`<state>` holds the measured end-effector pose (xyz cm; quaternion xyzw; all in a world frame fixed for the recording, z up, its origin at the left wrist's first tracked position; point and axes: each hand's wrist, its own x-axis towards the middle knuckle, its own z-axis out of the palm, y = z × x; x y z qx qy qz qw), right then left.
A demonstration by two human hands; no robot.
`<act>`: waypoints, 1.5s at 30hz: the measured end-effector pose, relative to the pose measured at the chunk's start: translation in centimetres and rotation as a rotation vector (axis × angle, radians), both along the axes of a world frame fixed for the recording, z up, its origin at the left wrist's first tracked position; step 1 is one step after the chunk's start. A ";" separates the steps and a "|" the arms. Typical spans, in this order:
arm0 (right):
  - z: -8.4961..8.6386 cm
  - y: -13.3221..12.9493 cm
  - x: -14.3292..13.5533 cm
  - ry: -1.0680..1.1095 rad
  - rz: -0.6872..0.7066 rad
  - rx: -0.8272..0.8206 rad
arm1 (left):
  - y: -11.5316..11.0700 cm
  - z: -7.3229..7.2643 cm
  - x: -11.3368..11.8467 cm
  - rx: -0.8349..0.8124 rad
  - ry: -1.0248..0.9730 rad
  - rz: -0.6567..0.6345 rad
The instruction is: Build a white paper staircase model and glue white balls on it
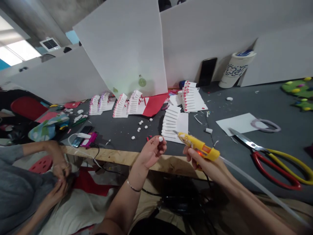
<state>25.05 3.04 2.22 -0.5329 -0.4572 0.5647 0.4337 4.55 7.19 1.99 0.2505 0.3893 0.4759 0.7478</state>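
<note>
1. In the head view, the left hand point(152, 151) is holding a small white piece point(160, 139) above the near edge of the dark table point(117, 133); its fingertips are closing on the piece.
2. The right hand point(199, 160) is gripping a yellow glue gun point(200, 147), fingers wrapping around its handle. The nozzle is pointing left, toward the held piece but apart from it, and a long translucent stick point(256, 184) is extending from the gun's back.
3. Behind the two hands, a fanned row of white strips point(171, 119) is lying on the table. More rows with red or purplish ends point(133, 102) are standing farther back and to the left, near a red sheet point(155, 105).
4. Several loose white pieces point(146, 127) are lying on the table beyond the left hand.
5. On the right, large scissors point(251, 143) with red and yellow handles are lying open, their tip touching a white card point(237, 123); a greyish loop handle point(269, 125) is overlapping the card's other end.
6. A dark phone point(207, 71) and a white cup point(236, 70) are standing by the back panel point(220, 36).
7. At the left, another person point(19, 192) in grey is bringing both hands together below table height; what they are holding is unclear.
</note>
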 end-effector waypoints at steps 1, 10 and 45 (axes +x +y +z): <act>0.2 -0.3 -0.2 -0.052 0.024 0.025 | 0.0 0.0 0.2 -0.006 -0.013 0.003; -0.2 -1.0 -0.6 -0.251 0.169 0.288 | 0.0 0.3 1.3 0.015 -0.062 0.002; 0.1 -0.9 -0.4 -0.495 0.250 0.306 | 0.2 0.6 1.1 0.062 -0.057 0.015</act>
